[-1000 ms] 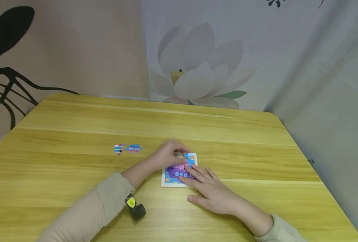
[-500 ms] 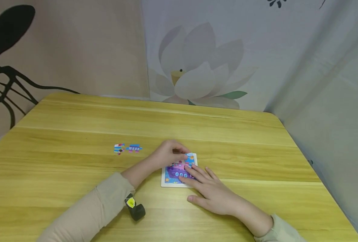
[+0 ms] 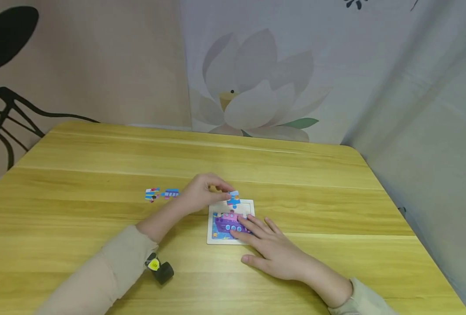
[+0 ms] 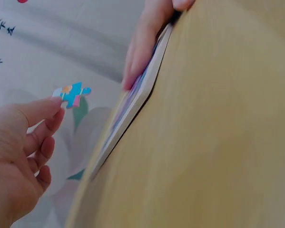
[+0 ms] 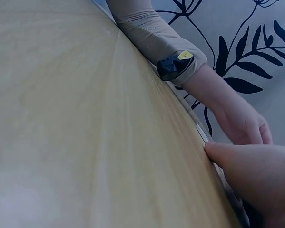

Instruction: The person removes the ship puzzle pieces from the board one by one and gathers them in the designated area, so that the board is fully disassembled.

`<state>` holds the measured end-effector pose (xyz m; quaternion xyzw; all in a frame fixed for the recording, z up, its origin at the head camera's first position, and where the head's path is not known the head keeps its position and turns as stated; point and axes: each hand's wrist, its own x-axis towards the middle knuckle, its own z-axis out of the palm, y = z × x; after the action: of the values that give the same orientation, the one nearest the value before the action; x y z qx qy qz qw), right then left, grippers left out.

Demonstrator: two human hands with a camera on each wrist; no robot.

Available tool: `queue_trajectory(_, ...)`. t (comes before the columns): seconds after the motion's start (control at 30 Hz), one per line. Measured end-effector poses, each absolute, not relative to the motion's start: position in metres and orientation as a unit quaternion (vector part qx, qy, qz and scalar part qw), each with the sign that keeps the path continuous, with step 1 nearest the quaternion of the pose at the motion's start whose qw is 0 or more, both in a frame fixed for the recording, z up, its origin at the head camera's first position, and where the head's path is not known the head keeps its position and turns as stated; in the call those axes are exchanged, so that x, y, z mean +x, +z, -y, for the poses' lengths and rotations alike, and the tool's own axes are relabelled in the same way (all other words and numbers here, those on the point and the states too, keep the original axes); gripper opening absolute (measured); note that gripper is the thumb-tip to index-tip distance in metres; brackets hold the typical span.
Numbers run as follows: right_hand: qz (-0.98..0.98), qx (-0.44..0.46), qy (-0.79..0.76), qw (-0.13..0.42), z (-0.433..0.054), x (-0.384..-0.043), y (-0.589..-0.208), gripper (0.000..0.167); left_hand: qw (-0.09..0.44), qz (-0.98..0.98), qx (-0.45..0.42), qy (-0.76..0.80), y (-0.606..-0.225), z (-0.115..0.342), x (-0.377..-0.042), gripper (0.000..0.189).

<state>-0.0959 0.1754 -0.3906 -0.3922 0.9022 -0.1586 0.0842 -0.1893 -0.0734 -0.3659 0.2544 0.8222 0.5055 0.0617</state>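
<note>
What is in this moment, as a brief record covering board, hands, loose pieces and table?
Puzzle board: white rim; purple ship in the near part, bare area in the far part
Left hand: grip on a mostly blue piece, raised clear of the puzzle board
Right hand: no grip; extended partly over the puzzle board
Loose pieces: at least two, left of the puzzle board
Table: yellowish, wood-grained

The right hand (image 3: 278, 251) hides the near right corner of the puzzle board (image 3: 209, 232), the head view cuts off the near edge of the worktop (image 3: 99, 183), and prints on loose pieces (image 3: 171, 193) are too small to tell.
</note>
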Motion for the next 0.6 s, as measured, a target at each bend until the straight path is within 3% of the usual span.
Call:
queue_trajectory(0.4, -0.904, -0.390, -0.154, 0.086, -0.176, -0.096, -0.392, 0.056, 0.071, -0.838, 0.219, 0.495, -0.350, 0.119, -0.197, 0.012)
queue_trajectory(0.6, -0.903, -0.391, -0.157, 0.087, -0.175, -0.095, -0.391, 0.056, 0.116, -0.842, 0.186, 0.493, -0.344, 0.135, -0.199, 0.012)
